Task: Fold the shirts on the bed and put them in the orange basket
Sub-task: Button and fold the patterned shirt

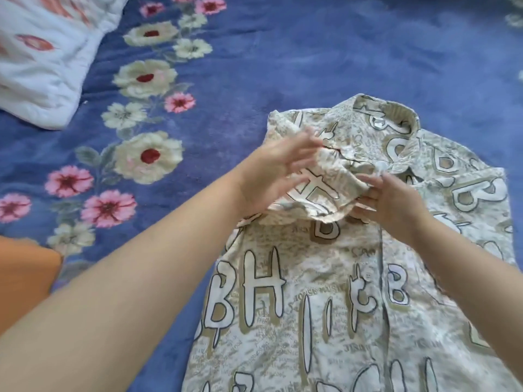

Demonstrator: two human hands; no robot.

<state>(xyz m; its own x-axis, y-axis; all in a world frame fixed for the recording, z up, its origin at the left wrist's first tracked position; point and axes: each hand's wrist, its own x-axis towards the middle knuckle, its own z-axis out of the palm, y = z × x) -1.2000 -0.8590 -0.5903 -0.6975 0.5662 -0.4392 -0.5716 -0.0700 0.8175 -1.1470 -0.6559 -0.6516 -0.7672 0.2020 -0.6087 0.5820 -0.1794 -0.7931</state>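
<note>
One shirt [353, 278] — cream, printed with large outlined letters — is spread on the blue flowered bedspread [254, 66], collar at the far end. Its left sleeve [319, 190] has been drawn across the chest and is held off the fabric by both hands: the left hand [271, 176] grips its near edge, the right hand [393, 205] pinches its cuff end. An orange basket [25, 281] is partly seen at the left edge — a white quilt [42, 58] lies beyond.
</note>
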